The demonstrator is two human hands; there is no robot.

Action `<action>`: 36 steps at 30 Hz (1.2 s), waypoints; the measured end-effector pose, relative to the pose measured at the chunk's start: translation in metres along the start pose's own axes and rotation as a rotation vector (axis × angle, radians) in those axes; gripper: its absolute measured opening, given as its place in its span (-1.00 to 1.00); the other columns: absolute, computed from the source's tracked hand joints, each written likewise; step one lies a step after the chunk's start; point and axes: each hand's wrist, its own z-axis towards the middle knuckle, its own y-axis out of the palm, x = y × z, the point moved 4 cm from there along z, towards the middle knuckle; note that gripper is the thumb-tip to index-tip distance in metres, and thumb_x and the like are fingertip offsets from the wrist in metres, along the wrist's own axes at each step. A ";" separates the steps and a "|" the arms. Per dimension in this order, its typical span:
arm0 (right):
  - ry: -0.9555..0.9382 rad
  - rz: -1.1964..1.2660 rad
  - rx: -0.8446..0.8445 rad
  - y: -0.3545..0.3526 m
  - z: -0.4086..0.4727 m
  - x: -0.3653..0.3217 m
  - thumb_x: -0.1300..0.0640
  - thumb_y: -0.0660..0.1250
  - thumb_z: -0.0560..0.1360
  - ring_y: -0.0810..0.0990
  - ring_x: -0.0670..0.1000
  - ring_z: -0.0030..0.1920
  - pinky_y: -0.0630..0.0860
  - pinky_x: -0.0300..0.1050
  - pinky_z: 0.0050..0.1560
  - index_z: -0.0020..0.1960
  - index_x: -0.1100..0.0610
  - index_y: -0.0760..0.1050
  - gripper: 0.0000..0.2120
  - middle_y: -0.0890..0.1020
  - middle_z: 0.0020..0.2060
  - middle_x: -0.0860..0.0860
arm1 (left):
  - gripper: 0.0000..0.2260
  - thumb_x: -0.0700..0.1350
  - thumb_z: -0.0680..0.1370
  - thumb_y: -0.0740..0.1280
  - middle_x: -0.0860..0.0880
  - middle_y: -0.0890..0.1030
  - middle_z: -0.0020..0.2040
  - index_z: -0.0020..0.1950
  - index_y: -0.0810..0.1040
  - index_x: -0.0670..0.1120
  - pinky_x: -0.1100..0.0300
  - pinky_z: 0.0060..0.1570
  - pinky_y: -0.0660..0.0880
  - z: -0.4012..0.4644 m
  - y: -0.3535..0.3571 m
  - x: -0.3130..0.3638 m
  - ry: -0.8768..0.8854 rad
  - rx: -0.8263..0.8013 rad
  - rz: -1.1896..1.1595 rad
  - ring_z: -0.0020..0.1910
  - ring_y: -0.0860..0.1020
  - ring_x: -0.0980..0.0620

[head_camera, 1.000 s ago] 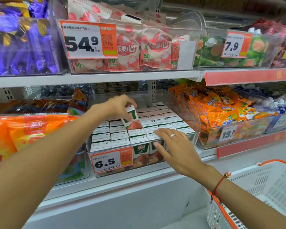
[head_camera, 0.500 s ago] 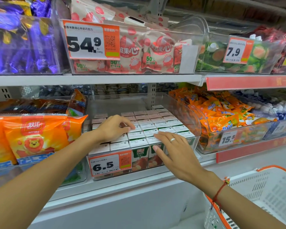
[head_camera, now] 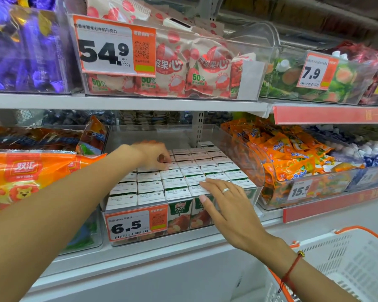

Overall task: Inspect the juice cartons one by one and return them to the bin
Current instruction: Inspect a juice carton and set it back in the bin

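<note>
Several white-topped juice cartons (head_camera: 175,182) stand in tight rows inside a clear plastic bin (head_camera: 238,147) on the middle shelf. The front ones show green and red labels through the wall. My left hand (head_camera: 153,155) reaches over the back rows, its fingertips curled down onto the carton tops. It is blurred, no carton is lifted, and a pinch cannot be made out. My right hand (head_camera: 225,199), wearing a ring, lies flat with straight fingers on the front-row cartons at the bin's right front.
An orange 6.5 price tag (head_camera: 135,225) covers the bin's front left. Orange snack bags (head_camera: 28,171) fill the bin to the left, orange candy packs (head_camera: 292,158) the bin to the right. A white basket with an orange rim (head_camera: 356,262) sits at lower right. The upper shelf (head_camera: 127,103) overhangs.
One second ago my left hand held a carton above the rows. It lowered it into the bin and has since moved toward the back rows. My right hand stayed put.
</note>
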 end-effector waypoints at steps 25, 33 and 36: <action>0.068 0.085 -0.006 -0.010 -0.002 -0.002 -0.17 -0.01 0.62 0.19 -0.13 0.46 -0.05 -0.29 0.42 0.48 -0.03 0.26 -0.52 0.34 0.44 -0.14 | -0.66 0.03 0.61 0.28 -0.05 0.57 0.14 0.32 0.44 -0.11 0.03 0.02 0.55 -0.067 -0.028 0.025 -0.119 0.632 -0.645 0.03 0.56 0.01; 0.262 0.855 -0.067 -0.050 -0.024 -0.071 -0.33 -0.02 0.50 0.32 -0.65 0.00 0.14 -0.76 -0.11 0.24 -0.32 0.38 -0.61 0.47 0.07 -0.50 | -0.73 0.13 0.55 0.30 -0.01 0.59 0.25 0.22 0.51 0.10 0.05 0.28 0.46 -0.160 0.000 0.071 -0.187 0.499 -1.277 0.23 0.54 0.06; 0.290 1.028 -0.169 -0.040 -0.032 -0.088 -0.20 0.06 0.60 0.45 -0.58 -0.12 0.28 -0.70 -0.25 -0.05 -0.32 0.42 -0.83 0.52 -0.24 -0.59 | -0.65 0.23 0.42 0.35 -0.01 0.58 0.25 0.17 0.52 0.18 0.04 0.25 0.48 -0.185 0.019 0.083 -0.224 0.408 -1.349 0.24 0.54 0.04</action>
